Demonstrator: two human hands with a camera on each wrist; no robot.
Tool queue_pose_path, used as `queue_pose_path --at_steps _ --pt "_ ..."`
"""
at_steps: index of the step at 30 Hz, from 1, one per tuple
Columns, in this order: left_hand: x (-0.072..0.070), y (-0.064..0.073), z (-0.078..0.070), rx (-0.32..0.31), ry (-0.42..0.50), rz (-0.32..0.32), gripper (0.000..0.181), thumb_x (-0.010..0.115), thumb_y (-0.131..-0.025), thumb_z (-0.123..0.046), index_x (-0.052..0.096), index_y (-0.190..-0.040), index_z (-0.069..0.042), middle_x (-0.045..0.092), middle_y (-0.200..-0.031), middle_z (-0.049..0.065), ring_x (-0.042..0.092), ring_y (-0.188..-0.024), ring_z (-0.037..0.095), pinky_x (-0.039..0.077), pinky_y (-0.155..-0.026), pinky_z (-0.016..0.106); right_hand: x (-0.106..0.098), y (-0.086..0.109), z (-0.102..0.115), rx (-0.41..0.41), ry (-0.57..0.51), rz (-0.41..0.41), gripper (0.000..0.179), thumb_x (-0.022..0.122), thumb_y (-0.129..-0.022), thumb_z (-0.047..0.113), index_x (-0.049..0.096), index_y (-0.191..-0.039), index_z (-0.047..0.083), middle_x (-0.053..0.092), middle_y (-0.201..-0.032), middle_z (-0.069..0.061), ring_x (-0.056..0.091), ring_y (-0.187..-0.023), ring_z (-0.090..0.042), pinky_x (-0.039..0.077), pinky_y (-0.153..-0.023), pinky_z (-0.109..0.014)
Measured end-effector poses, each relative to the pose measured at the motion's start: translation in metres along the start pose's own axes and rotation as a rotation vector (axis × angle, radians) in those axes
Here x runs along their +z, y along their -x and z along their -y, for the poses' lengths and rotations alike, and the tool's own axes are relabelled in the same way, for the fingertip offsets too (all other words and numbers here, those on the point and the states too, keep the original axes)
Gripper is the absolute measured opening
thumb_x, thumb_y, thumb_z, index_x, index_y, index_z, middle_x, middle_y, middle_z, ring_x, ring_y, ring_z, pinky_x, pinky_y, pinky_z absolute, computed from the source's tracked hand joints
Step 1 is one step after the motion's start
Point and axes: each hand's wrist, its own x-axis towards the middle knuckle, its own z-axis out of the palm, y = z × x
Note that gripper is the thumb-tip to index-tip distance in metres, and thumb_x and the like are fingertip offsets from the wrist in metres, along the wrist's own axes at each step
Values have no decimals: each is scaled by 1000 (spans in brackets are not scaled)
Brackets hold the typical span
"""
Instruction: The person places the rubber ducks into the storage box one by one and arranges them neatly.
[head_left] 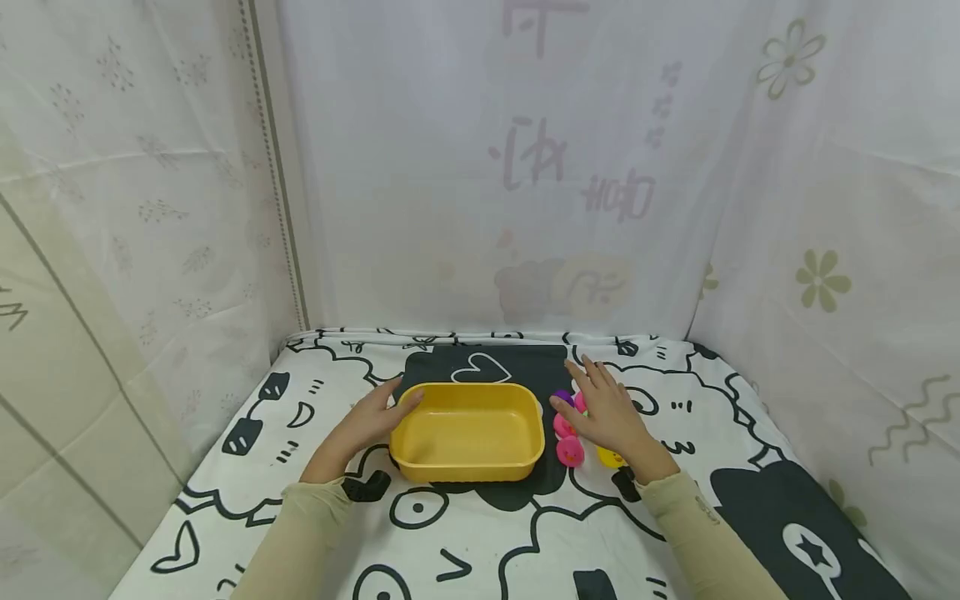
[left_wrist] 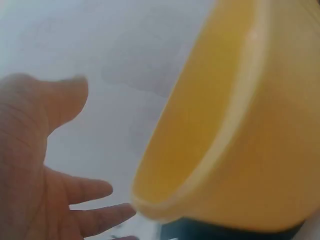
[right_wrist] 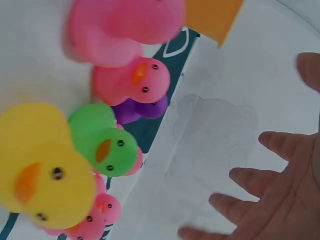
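A yellow plastic basin (head_left: 467, 433) stands on the patterned cloth between the two hands, with nothing inside it. My left hand (head_left: 378, 421) is at its left end, thumb over the rim and fingers spread; in the left wrist view a fingertip comes right up to the basin's corner (left_wrist: 165, 212). To the right, my right hand (head_left: 606, 410) hovers with spread fingers above a group of rubber ducks. The right wrist view shows a yellow duck (right_wrist: 55, 175), a green duck (right_wrist: 107, 142), a purple duck (right_wrist: 142, 109) and several pink ducks (right_wrist: 132, 82). The palm holds nothing.
Black-and-white cartoon cloth (head_left: 457, 533) covers the table. Pale printed curtains (head_left: 480, 208) hang close behind it and along both sides. A dark patch (head_left: 802, 508) of the cloth's print lies at the right.
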Motion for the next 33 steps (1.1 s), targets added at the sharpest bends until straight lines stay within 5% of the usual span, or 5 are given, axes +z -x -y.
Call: queue_pose_path --at_steps 6,16,20,25,33 --pt "12 -16 10 -108 504 77 102 47 -89 -77 24 -159 -7 30 -160 20 29 -145 44 25 -115 65 -5 -21 -7 51 -157 112 68 61 -97 48 47 -150 9 46 -151 -19 44 -136 -41 40 -107 -63" --pt "41 -23 37 -166 915 -14 67 52 -98 -60 44 -151 -21 43 -153 9 47 -134 32 44 -109 49 7 -50 -10 7 -101 317 28 68 -93 11 71 -120 2 71 -108 -9 64 -97 -25 56 -91 -45" --pt "49 -22 48 -138 948 -13 66 52 -97 -60 46 -149 -21 46 -151 6 49 -134 28 47 -107 42 10 -50 -11 32 -113 328 24 71 -90 4 75 -113 6 70 -101 -5 60 -89 -20 57 -87 -41" --pt "53 -25 54 -67 862 -53 66 49 -99 -59 49 -149 -16 47 -151 9 49 -134 28 43 -110 45 14 -52 -16 31 -127 334 27 72 -89 2 75 -115 7 71 -104 -6 60 -91 -21 57 -88 -42" --pt "53 -28 54 -102 836 -64 63 45 -102 -57 48 -149 -16 44 -154 7 42 -141 29 36 -115 48 15 -57 -21 46 -130 353 29 76 -89 10 75 -117 8 71 -104 -5 60 -91 -20 57 -88 -40"
